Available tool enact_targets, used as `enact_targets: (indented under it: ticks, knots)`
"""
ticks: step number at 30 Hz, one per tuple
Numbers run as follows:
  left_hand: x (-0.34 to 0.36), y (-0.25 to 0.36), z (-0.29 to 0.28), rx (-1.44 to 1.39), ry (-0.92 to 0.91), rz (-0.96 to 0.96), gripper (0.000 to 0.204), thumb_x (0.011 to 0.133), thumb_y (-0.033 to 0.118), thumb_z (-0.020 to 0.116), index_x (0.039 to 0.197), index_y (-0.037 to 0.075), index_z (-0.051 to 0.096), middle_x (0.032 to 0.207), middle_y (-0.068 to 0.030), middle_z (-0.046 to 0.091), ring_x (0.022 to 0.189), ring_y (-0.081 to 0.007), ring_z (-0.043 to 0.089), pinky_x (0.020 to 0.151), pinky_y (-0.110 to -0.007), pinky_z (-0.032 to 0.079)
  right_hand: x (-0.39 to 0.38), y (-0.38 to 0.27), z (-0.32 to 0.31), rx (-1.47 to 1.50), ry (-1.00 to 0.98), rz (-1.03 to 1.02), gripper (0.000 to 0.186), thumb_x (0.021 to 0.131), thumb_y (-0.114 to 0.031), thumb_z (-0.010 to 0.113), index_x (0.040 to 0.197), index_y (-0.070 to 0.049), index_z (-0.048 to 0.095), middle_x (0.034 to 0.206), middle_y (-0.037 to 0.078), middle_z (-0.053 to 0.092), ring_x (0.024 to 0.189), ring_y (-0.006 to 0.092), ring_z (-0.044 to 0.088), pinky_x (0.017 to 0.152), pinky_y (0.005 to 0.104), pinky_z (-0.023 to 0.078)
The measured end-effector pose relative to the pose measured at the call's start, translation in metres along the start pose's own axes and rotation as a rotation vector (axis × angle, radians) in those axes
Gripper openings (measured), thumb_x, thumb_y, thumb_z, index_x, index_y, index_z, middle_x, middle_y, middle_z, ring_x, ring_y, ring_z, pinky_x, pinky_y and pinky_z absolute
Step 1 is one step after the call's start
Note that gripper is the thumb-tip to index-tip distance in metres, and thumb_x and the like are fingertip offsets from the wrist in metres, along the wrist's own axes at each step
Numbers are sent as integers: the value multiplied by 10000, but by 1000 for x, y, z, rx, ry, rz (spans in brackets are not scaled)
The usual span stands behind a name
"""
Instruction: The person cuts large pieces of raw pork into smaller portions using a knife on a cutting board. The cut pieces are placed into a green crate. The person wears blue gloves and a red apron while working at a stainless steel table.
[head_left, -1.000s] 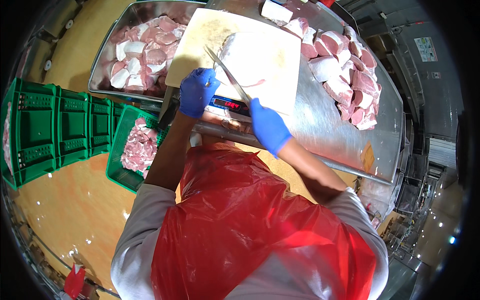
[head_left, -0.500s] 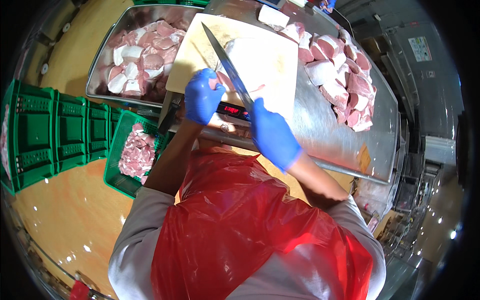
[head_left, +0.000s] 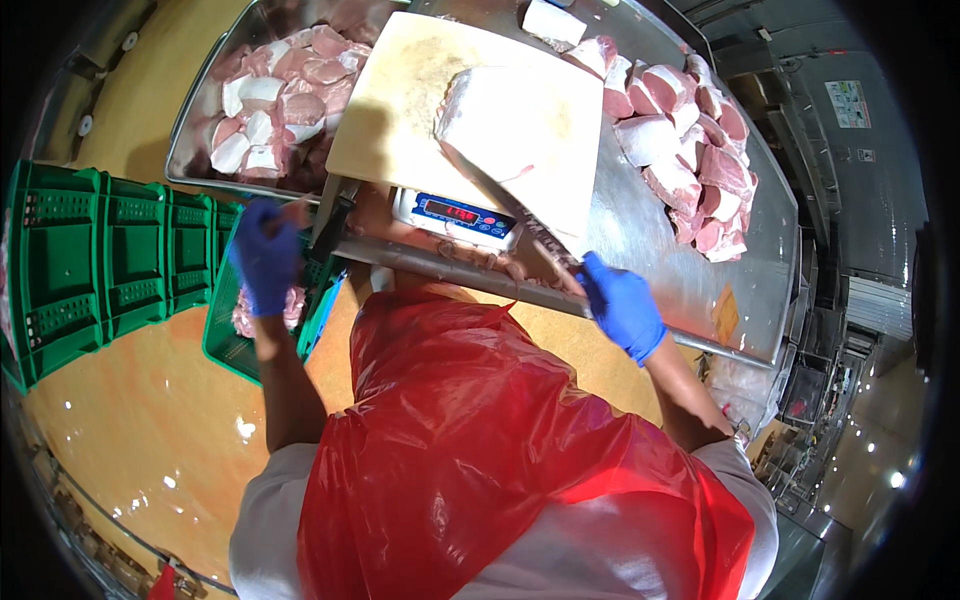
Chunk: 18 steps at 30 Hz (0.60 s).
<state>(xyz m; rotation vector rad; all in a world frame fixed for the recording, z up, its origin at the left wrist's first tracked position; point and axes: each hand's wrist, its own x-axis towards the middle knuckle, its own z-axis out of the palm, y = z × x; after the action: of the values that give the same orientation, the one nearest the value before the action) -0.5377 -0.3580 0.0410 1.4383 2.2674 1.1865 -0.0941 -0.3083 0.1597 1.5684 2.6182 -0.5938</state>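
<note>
My blue-gloved left hand (head_left: 268, 258) is closed and blurred above the green basket at the left, with a small pink meat piece (head_left: 296, 211) at its fingers. My gloved right hand (head_left: 624, 310) grips a long knife (head_left: 507, 203) by its handle, near the table's front edge. The blade slants up and left over the white cutting board (head_left: 395, 75). On that board, by the knife's tip, lies a pale slab of meat (head_left: 482, 112), partly washed out by glare. A weighing scale (head_left: 462, 216) with a lit red display sits just below the board.
A steel tub (head_left: 178, 150) of meat chunks stands at the far left. More cut meat (head_left: 700, 165) is heaped on the steel table (head_left: 640, 255) at the right. Stacked green crates (head_left: 75, 270) stand left of the green basket (head_left: 228, 345), which holds meat pieces.
My left hand has moved from the board left and down to above the green basket, with a meat piece. My right hand has drawn the knife back, right and down, uncovering the scale.
</note>
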Motion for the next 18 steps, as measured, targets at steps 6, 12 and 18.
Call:
enact_targets:
  ticks: [6,12,18]
  knots:
    - [-14,-55,-32,484,34,79,244,834,49,671,1077,45,693,1055,-203,683,1037,-369,651,832,-506,540,71,40,13,-68,303,-188,168,991,-258,590,1016,-93,616,756,186,632,662,403,630,560,470,501]
    - [5,42,13,48,-35,108,228,865,86,633,1059,-3,714,955,-191,722,835,-323,711,770,-399,552,140,-8,7,-36,266,-454,265,993,-296,565,1177,-107,593,909,180,687,777,382,674,662,466,548]
    - [-25,31,13,131,19,78,205,863,64,633,1041,-3,711,934,-183,722,837,-324,714,746,-395,557,81,104,-23,-312,12,-324,284,1002,-305,546,1224,-131,571,799,175,674,683,385,665,605,486,527]
